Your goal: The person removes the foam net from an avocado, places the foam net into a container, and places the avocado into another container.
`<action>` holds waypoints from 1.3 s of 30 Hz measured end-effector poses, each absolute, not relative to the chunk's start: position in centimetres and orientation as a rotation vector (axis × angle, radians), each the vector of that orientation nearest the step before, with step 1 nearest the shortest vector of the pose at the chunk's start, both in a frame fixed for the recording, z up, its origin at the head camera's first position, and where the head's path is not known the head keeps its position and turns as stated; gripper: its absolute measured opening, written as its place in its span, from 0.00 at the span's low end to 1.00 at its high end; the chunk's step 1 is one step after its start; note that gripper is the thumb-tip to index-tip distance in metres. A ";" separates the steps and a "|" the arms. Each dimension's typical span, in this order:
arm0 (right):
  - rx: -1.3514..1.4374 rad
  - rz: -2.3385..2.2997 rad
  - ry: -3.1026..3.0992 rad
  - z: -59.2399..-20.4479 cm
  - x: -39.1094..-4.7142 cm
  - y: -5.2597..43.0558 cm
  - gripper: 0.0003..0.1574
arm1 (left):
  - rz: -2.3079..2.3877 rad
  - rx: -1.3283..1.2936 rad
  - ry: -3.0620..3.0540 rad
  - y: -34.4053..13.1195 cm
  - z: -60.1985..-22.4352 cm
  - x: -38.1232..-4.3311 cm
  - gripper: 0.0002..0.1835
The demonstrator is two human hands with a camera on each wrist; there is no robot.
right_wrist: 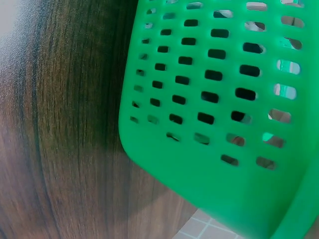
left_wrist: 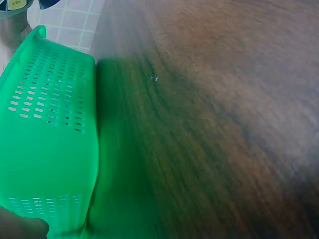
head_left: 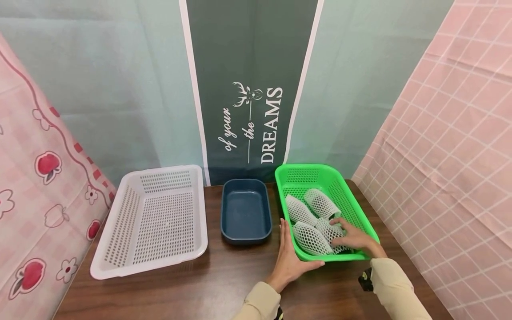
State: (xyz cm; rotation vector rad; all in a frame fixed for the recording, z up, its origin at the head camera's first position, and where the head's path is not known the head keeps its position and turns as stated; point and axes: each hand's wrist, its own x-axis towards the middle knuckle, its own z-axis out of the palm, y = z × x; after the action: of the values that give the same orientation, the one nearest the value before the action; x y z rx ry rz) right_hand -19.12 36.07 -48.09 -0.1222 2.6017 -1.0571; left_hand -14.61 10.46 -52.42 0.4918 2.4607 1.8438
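Note:
In the head view, a green plastic basket [head_left: 352, 202] stands at the right and holds several white foam net sleeves [head_left: 312, 238]. My right hand [head_left: 354, 238] reaches over its near right side, thumb and fingers bent around one foam net sleeve [head_left: 329, 229] in the near part. At the near left corner, my left hand [head_left: 289, 264] lies against the outside of the basket, fingers straight along the left wall and thumb along the front. The left wrist view shows a thumb [left_wrist: 22, 226] by the basket wall. Only the basket's perforated outer side [right_wrist: 199, 89] appears in the right wrist view, with the hand hidden.
To the left of the green basket is a dark blue rectangular dish [head_left: 246, 238]. A white perforated basket [head_left: 202, 240] sits farther left on the brown wooden table [head_left: 180, 293]. Cloths hang behind and at both sides, with pink grid fabric [head_left: 452, 178] close on the right.

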 end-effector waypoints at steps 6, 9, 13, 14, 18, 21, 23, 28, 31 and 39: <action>-0.145 -1.001 2.631 -48.4 -19.3 35.9 0.46 | 1.844 0.507 2.481 10.7 -52.7 -14.5 0.73; -0.178 -0.941 2.671 -48.6 -19.4 35.8 0.45 | 1.843 0.492 2.486 10.6 -52.8 -14.6 0.73; -0.197 -0.945 2.672 -48.5 -19.2 35.7 0.45 | 1.850 0.477 2.495 10.6 -52.9 -14.6 0.72; -0.190 -0.955 2.665 -48.4 -19.2 35.7 0.45 | 1.850 0.475 2.496 10.6 -53.0 -14.6 0.71; -0.131 -0.980 2.643 -48.3 -19.1 35.6 0.44 | 1.848 0.480 2.506 10.6 -53.0 -14.6 0.71; -0.097 -1.005 2.625 -48.3 -19.1 35.6 0.42 | 1.845 0.483 2.505 10.6 -53.0 -14.5 0.71; -0.080 -1.008 2.624 -48.3 -19.1 35.6 0.41 | 1.841 0.489 2.507 10.7 -53.0 -14.6 0.71; -0.086 -0.981 2.660 -48.5 -19.1 35.7 0.39 | 1.834 0.503 2.511 10.7 -53.1 -14.6 0.70; -0.089 -0.968 2.678 -48.6 -19.2 35.7 0.38 | 1.831 0.497 2.498 10.6 -53.1 -14.6 0.71; -0.119 -0.948 2.733 -48.3 -18.9 35.7 0.36 | 1.806 0.474 2.478 10.6 -52.9 -14.6 0.71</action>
State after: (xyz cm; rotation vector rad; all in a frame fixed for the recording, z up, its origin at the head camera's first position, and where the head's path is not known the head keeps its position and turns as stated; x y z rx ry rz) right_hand -18.88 35.70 -48.27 -0.1186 2.7334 -0.9480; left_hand -14.63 10.59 -52.95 0.4743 2.4777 1.8058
